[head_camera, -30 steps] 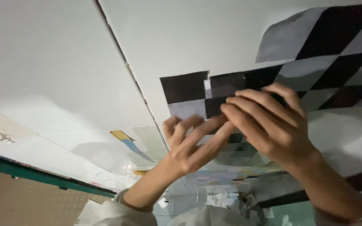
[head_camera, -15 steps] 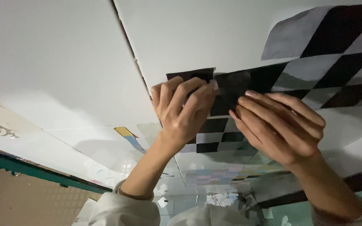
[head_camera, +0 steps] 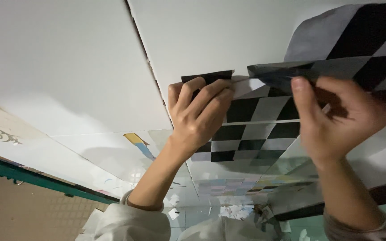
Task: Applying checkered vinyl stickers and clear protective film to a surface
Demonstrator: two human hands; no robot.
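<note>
Overhead, two large white panels (head_camera: 59, 67) are seen, split by one dark seam (head_camera: 146, 58) that runs from the top edge down toward the wrists. Against the right-hand panel a black, grey and white checkered sheet (head_camera: 255, 129) is pressed flat, and a second, larger checkered piece (head_camera: 358, 40) is laid at the upper right, its lower edge lifted away from the panel. Along the lower left one green rail (head_camera: 32, 178) is visible, with scraps of paper (head_camera: 235, 212) scattered below (too small to be counted).

Two hands are raised, both with pale sleeves at the wrists. The left hand (head_camera: 197, 120) is laid on the upper left corner of the checkered sheet, its fingers (head_camera: 211, 96) held close together and curled over the sheet's top edge, just beside the seam. The right hand (head_camera: 336, 125) is placed at the lifted edge of the larger piece, and that edge is pinched between its thumb (head_camera: 301, 96) and the remaining fingers, which are bent and blurred. The two hands are kept apart, with squares of the sheet showing between them.
</note>
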